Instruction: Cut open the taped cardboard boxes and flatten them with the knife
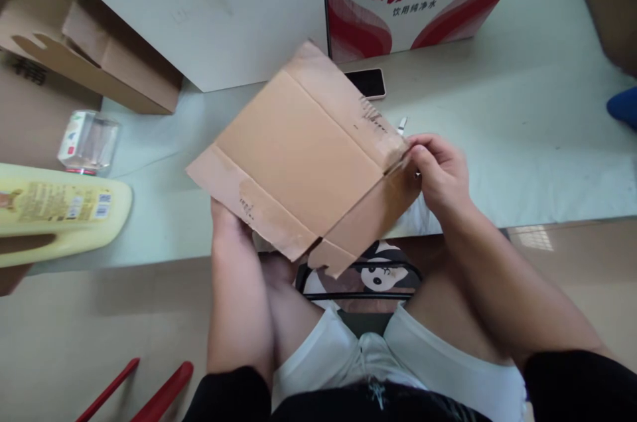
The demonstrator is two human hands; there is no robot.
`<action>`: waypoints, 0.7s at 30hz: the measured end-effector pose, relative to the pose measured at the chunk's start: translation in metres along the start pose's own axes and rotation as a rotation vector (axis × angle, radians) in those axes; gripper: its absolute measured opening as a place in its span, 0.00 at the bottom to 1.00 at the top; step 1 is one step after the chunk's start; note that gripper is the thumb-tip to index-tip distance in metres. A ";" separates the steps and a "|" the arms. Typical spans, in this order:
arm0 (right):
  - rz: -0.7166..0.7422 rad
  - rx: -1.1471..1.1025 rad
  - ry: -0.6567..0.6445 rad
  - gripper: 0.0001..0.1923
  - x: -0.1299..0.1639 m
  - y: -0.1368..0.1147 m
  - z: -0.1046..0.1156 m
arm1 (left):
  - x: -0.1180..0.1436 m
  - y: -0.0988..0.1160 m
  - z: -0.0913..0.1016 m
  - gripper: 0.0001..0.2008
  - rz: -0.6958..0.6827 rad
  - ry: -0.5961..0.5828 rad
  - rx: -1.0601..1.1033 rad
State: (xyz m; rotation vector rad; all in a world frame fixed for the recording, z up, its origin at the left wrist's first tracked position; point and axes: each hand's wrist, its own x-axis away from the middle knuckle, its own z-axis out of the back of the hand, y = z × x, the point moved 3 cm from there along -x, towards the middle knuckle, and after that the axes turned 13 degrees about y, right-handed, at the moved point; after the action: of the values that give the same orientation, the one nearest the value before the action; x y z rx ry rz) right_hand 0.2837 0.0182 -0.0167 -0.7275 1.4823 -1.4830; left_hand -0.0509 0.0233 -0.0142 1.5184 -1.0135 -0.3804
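Observation:
A partly unfolded cardboard box (298, 150) is tilted above the table's near edge, its creased inner side facing up and its flaps spread. My right hand (440, 166) pinches its right corner between thumb and fingers. Under the left flap, my left hand (229, 217) holds the cardboard from below; its fingers are hidden behind it. Torn paper and dark printed marks show on the flaps. Just beyond the right hand, a small metal blade or tool (402, 125) lies partly covered by the cardboard. A crumpled clear plastic piece (415, 219) is below that hand.
A phone (371, 82) lies behind the cardboard on the pale green table (522, 137). At the back stand a white box (223, 17) and a red-and-white water carton (423, 4). Left are an open cardboard box (129, 64), a clear bottle (89, 140) and a yellow jug (64, 213).

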 end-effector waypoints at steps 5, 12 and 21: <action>0.080 0.085 0.116 0.16 -0.007 0.000 0.003 | 0.005 0.016 -0.009 0.14 -0.077 -0.062 0.080; -0.329 -0.147 -0.255 0.25 0.004 0.015 -0.013 | 0.000 0.018 -0.005 0.17 -0.119 -0.024 0.069; -0.571 -0.205 -0.191 0.21 0.024 0.009 -0.028 | 0.005 0.018 -0.004 0.16 0.026 -0.126 0.215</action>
State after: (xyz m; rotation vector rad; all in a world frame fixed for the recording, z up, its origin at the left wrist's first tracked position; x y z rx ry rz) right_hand 0.2502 0.0113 -0.0330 -1.4677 1.3518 -1.6220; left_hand -0.0519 0.0241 0.0048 1.6880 -1.2027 -0.3616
